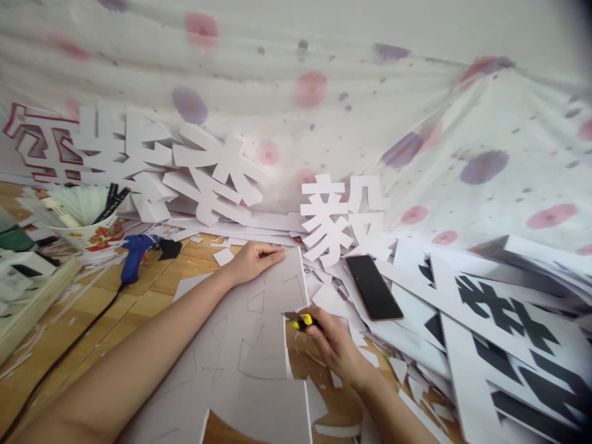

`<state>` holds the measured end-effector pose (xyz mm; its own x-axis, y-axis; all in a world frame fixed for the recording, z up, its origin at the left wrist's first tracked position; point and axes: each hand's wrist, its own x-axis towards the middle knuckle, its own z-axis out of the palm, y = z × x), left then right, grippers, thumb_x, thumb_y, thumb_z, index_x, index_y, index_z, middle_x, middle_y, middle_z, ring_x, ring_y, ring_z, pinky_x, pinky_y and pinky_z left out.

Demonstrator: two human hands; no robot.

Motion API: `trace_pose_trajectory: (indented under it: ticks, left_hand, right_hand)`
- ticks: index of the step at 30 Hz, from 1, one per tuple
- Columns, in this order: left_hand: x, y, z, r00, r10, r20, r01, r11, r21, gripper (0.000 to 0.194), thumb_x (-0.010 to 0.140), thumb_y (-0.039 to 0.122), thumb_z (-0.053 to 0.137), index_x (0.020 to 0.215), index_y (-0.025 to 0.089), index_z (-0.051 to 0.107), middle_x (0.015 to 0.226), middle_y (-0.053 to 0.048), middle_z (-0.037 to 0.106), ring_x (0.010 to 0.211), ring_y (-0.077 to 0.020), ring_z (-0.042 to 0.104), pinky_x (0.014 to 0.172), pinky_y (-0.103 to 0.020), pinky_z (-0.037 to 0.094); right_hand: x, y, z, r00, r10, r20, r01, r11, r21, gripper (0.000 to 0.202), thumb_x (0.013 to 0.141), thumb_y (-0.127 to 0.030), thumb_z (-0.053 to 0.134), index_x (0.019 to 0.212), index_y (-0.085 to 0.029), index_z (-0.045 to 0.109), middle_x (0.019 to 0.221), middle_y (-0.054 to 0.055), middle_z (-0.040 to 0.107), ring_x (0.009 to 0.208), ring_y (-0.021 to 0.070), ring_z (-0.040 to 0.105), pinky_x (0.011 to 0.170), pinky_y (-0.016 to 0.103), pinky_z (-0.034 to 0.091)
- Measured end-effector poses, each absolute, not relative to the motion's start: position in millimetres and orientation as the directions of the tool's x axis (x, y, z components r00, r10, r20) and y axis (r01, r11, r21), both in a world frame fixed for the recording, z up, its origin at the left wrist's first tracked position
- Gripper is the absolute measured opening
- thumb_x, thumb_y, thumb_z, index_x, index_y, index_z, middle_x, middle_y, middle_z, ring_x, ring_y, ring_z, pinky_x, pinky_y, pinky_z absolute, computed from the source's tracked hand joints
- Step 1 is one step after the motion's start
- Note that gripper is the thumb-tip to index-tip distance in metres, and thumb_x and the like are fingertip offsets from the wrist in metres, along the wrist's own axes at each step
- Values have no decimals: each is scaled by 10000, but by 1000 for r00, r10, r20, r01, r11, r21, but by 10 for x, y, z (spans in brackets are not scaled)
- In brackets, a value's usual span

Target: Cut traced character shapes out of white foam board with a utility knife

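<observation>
A white foam board [231, 351] with pencilled outlines lies in front of me, with a notch cut out of its right side. My left hand [252, 262] is closed at the board's far edge, thumb and fingers close together; part of the fingers is hidden. My right hand [335, 345] grips a yellow and black utility knife [301, 320]. Its blade points left and lies over the board's right edge, beside the notch. Whether the blade touches the board, I cannot tell.
White cut-out characters [324, 216] stand along the patterned sheet [277, 92]. A phone [374, 288] and cut boards [462, 345] lie right, among scraps. On the left are a blue glue gun [135, 256] with its cord, a tub of pens [87, 237] and a wooden tray [41, 308].
</observation>
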<state>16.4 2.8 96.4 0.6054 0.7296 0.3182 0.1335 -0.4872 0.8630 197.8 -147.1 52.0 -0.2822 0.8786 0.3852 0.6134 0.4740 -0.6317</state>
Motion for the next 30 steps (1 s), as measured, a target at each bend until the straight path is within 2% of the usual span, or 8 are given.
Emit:
trace_pose_trajectory:
  ticks: [3,10,13,16,20,27,30]
  left_hand:
    - [156,25,988,602,720,346,113,-506,855,332,783,406,544,968,162,671,1017,-43,667,952,-211,612,816,-301,487]
    - [116,19,1043,573,698,429,174,-616,769,315,802,399,517,968,180,672,975,-40,683,878,-180,626,752,-265,489]
    - [70,50,1151,545,669,506,264,-709,654,312,809,385,509,976,176,670,919,-51,690,799,-158,622,696,-243,474]
    - [27,106,1272,537,600,593,344,-798,496,286,819,358,495,950,184,680,806,-41,686,679,-127,595,622,-223,445]
    - [33,161,1330,586,454,671,319,-890,325,260,820,326,498,932,184,685,687,-25,655,575,-106,548,553,-216,411]
    - [228,102,1291,604,331,725,132,-939,318,262,833,302,482,930,156,677,749,-59,679,624,-121,581,584,-220,439]
    - [296,69,1306,621,308,721,95,-943,320,258,835,294,481,940,160,674,783,-59,686,629,-119,583,592,-220,440]
  right_hand:
    - [1962,-1481,515,-291,871,396,603,489,-630,210,908,-338,329,982,-212,480,795,11,569,669,123,504,615,227,385]
    - [2050,-1577,570,-126,920,371,496,382,-779,228,917,-361,284,990,-218,447,789,12,541,667,127,491,605,243,402]
    - [2089,-1614,642,-134,921,366,475,383,-792,225,908,-379,309,996,-219,441,810,19,526,705,134,496,631,256,405]
    - [2107,-1646,716,-214,919,330,498,393,-773,238,887,-406,359,968,-210,469,833,31,530,748,145,492,670,271,396]
    - [2068,-1675,731,-285,938,198,436,311,-844,323,882,-471,328,847,-193,487,708,10,512,642,124,462,590,247,378]
    - [1784,-1629,697,-391,918,62,232,163,-959,393,844,-555,348,742,-190,451,641,-12,481,558,91,446,490,198,358]
    - [1713,-1584,683,-403,914,53,147,122,-982,414,826,-576,366,723,-187,464,630,-18,449,556,92,450,478,194,362]
